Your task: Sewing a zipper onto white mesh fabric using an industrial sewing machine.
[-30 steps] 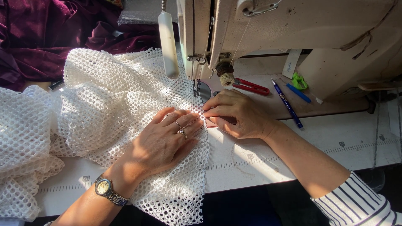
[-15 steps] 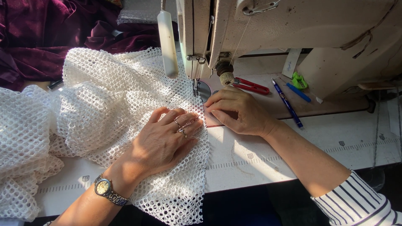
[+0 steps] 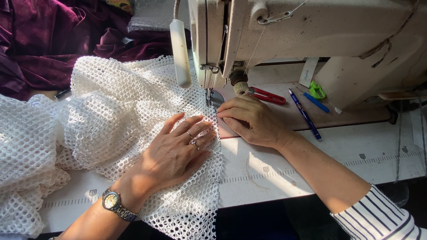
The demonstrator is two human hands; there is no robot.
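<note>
White open-mesh fabric (image 3: 102, 120) lies spread over the sewing table and runs under the presser foot (image 3: 210, 97) of a cream sewing machine (image 3: 320, 35). My left hand (image 3: 178, 149), with rings and a wristwatch, lies flat with spread fingers on the mesh, just left of its right edge. My right hand (image 3: 251, 120) rests on the table beside that edge, fingertips curled at the fabric's border right in front of the needle. Whether those fingers pinch the mesh is hidden.
Dark maroon cloth (image 3: 53, 44) is heaped at the back left. Red thread snips (image 3: 267, 95), two blue pens (image 3: 304, 115) and a small green object (image 3: 317, 90) lie on the machine bed at right. The table (image 3: 311, 164) carries a printed ruler strip along its front.
Both hands have slid a little toward the needle with the mesh edge. The left fingers are spread slightly wider.
</note>
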